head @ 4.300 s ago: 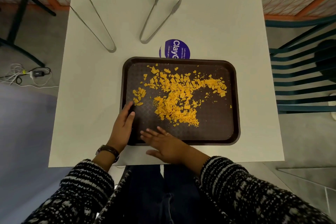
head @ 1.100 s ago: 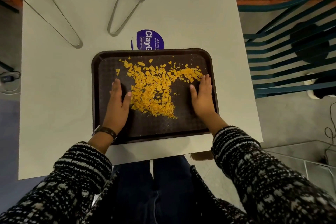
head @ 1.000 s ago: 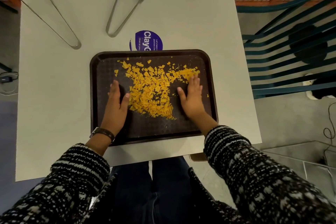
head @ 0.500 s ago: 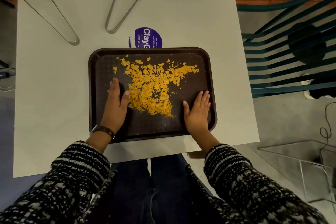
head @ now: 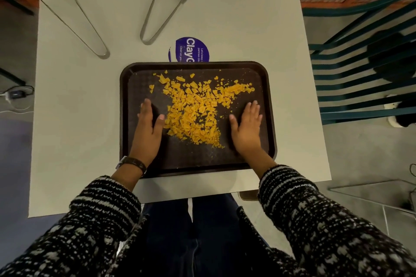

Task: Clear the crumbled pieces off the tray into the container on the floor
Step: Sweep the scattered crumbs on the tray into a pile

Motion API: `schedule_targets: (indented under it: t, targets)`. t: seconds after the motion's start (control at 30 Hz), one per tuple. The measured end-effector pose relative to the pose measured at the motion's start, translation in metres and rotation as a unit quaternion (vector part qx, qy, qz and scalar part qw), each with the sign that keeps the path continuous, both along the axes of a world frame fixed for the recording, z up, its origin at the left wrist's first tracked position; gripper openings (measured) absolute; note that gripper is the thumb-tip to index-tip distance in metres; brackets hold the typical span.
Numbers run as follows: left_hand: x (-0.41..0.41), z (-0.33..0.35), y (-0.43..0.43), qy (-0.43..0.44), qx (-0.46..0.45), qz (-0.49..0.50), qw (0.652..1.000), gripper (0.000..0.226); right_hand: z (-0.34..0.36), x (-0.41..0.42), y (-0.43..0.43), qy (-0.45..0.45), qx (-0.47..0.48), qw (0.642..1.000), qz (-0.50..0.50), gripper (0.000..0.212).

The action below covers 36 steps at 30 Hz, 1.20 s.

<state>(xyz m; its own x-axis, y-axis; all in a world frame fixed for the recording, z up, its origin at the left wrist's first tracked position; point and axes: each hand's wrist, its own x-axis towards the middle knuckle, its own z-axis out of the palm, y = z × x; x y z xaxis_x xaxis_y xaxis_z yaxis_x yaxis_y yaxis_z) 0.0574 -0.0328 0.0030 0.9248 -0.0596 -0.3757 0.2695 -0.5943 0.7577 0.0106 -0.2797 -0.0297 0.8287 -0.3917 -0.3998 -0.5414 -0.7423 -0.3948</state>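
Observation:
A dark brown tray (head: 129, 87) lies on the white table in front of me. Orange crumbled pieces (head: 195, 110) are heaped in its middle, with a tail running toward the far right. My left hand (head: 147, 130) lies flat on the tray at the heap's left edge, thumb against the crumbs. My right hand (head: 246, 128) lies flat, fingers straight, on the tray to the right of the heap, a short gap from it. A clear container (head: 382, 200) stands on the floor at the lower right, partly cut off.
Two metal tongs (head: 164, 7) (head: 81, 20) lie at the far side of the white table (head: 225, 7). A purple round sticker (head: 189, 49) peeks from behind the tray. A teal slatted chair (head: 360, 69) stands to the right. Cables lie on the floor at left.
My right hand swept the right-hand crumbs inward, drew back to the tray's near right, and now lies flat a little farther forward. My left hand has stayed at the heap's left edge.

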Motion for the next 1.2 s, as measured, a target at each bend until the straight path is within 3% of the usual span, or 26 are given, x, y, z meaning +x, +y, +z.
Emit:
schedule_targets:
  t: [0.17,0.27,0.37,0.43,0.63,0.77,0.87,1.03,1.2]
  targets:
    - [0.000,0.002,0.002,0.001,-0.001,0.000,1.000,0.062,0.014,-0.011,0.040,-0.073,0.145,0.973,0.163,0.069]
    - [0.000,0.003,0.003,-0.001,-0.002,0.001,1.000,0.062,0.013,-0.007,0.029,-0.122,0.094,0.981,0.114,0.067]
    - [0.000,0.004,0.005,-0.002,-0.006,0.002,1.000,0.062,0.005,0.000,0.003,-0.074,0.013,0.997,-0.013,0.069]
    - [-0.002,0.004,0.005,-0.001,-0.003,0.001,1.000,0.062,0.000,0.003,-0.006,-0.032,0.001,0.998,-0.048,0.072]
    - [-0.004,0.004,0.006,0.004,0.003,0.002,1.000,0.061,0.009,-0.003,0.033,-0.069,0.125,0.978,0.152,0.069]
    - [-0.003,0.006,0.005,0.005,0.000,0.002,1.000,0.061,0.011,0.001,0.018,-0.117,0.102,0.988,0.022,0.067]
    - [-0.003,0.007,0.006,0.012,0.000,0.001,1.000,0.061,0.008,0.017,-0.016,-0.075,0.069,0.994,-0.047,0.070]
    - [-0.003,0.005,0.007,0.012,0.006,0.001,1.000,0.060,0.007,0.049,-0.027,-0.061,0.095,0.994,-0.004,0.075]
    - [-0.001,0.008,0.004,0.008,0.004,0.000,1.000,0.059,0.018,0.038,0.000,-0.067,0.195,0.975,0.080,0.070]
